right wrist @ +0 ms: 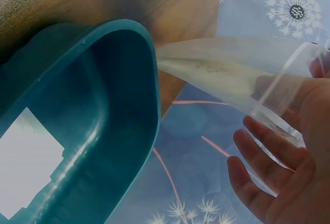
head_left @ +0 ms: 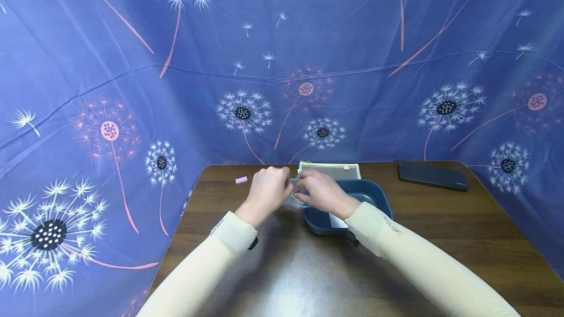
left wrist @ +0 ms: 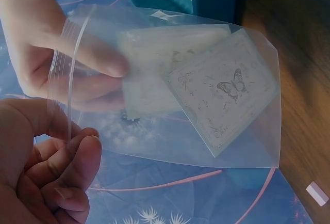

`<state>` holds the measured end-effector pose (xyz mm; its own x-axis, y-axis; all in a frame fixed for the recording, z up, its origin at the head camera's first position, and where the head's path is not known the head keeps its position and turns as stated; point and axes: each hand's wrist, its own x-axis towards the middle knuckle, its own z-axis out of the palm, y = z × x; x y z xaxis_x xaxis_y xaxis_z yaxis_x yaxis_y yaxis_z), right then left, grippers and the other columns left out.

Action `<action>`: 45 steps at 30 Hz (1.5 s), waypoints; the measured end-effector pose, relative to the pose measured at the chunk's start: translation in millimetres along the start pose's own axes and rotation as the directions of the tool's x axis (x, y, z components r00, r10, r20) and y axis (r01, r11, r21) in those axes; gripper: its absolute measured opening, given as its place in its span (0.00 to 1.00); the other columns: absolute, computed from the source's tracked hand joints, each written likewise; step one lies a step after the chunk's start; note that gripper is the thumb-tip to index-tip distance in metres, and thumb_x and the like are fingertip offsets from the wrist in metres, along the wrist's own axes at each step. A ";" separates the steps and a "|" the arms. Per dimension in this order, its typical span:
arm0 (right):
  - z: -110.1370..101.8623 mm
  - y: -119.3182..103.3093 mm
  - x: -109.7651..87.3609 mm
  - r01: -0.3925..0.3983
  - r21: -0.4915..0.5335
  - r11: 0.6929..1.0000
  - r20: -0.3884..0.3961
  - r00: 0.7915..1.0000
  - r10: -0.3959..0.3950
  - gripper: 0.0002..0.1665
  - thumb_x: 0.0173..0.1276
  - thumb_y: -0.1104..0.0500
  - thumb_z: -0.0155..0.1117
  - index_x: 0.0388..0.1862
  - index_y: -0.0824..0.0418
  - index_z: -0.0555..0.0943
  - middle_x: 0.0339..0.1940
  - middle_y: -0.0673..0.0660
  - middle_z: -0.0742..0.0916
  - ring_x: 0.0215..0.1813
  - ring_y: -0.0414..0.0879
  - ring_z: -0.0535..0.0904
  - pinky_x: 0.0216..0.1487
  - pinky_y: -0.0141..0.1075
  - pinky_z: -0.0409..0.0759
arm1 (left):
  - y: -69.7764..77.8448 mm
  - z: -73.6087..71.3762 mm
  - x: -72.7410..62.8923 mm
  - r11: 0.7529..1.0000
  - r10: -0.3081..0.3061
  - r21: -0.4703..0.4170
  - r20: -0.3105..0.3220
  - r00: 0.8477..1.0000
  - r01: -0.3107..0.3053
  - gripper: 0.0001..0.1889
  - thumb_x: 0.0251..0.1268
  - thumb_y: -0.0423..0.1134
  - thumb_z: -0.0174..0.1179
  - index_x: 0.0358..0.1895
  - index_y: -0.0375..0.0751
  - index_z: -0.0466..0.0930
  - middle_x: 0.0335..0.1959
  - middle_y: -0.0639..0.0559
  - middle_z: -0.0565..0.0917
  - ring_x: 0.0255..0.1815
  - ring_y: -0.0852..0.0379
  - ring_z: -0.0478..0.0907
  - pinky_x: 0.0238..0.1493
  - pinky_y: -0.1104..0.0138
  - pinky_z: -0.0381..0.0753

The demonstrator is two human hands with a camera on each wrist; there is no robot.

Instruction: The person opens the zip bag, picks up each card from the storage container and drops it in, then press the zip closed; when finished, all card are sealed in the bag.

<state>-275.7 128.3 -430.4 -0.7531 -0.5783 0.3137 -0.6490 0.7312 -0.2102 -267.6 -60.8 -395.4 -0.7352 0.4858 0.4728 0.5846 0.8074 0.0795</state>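
Note:
A clear zip bag [left wrist: 139,141] is stretched between the two hands, its zip edge toward them. My left hand [head_left: 270,188] pinches the zip edge with thumb and fingers. Inside the bag lie a square card with a butterfly print [left wrist: 227,90] and a paler square card [left wrist: 149,69] partly behind it. My right hand [head_left: 323,192] reaches in at the bag's mouth, one digit at the paler card's edge. Its other fingers [right wrist: 263,152] are loosely extended. Below the right forearm stands a teal plastic bin [right wrist: 131,105] with a white paper piece [right wrist: 28,162] in it.
A small pink block [head_left: 241,180] lies left of the hands on the wooden table [head_left: 423,238]. Behind the bin is a mesh zip pouch [head_left: 330,168]. A flat black case [head_left: 433,176] rests at the back right. Patterned blue cloth [head_left: 374,111] hangs behind the table.

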 end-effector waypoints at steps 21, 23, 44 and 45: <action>2.9 1.4 -0.8 0.050 -0.013 0.999 -0.019 0.999 -0.051 0.05 0.68 0.54 0.76 0.41 0.51 0.92 0.35 0.48 0.84 0.37 0.40 0.78 0.37 0.37 0.79 | -1.9 2.4 0.3 1.000 -0.003 0.016 -0.009 1.000 0.004 0.14 0.60 0.35 0.67 0.21 0.49 0.72 0.14 0.59 0.70 0.13 0.58 0.67 0.17 0.61 0.68; 0.1 1.1 -1.8 0.046 -0.001 0.999 -0.018 0.999 -0.046 0.05 0.68 0.55 0.76 0.41 0.51 0.92 0.37 0.49 0.85 0.38 0.40 0.79 0.39 0.38 0.81 | -2.2 2.3 0.4 1.000 -0.003 0.019 -0.009 1.000 0.003 0.14 0.60 0.34 0.67 0.22 0.49 0.72 0.14 0.59 0.70 0.13 0.58 0.67 0.17 0.61 0.68; -42.3 25.3 -20.8 -0.110 0.114 0.987 -0.121 0.985 0.124 0.03 0.78 0.57 0.63 0.44 0.51 0.84 0.32 0.43 0.85 0.32 0.36 0.79 0.33 0.38 0.78 | -5.0 3.0 2.6 1.000 0.002 -0.005 -0.034 0.999 -0.002 0.12 0.59 0.34 0.69 0.22 0.47 0.76 0.15 0.58 0.73 0.15 0.55 0.71 0.19 0.57 0.74; -42.3 29.7 -21.8 -0.123 0.108 0.986 -0.118 0.984 0.136 0.03 0.78 0.57 0.63 0.43 0.52 0.84 0.31 0.43 0.85 0.31 0.36 0.79 0.32 0.38 0.78 | -4.9 3.0 2.6 1.000 0.003 -0.005 -0.035 0.999 -0.003 0.12 0.58 0.34 0.69 0.22 0.47 0.76 0.15 0.58 0.73 0.15 0.55 0.71 0.19 0.56 0.74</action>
<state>-274.0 177.9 -404.3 -0.8163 -0.4270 0.3891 -0.5590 0.7535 -0.3460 -273.5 -62.5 -397.2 -0.7209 0.4764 0.5034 0.5887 0.8042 0.0821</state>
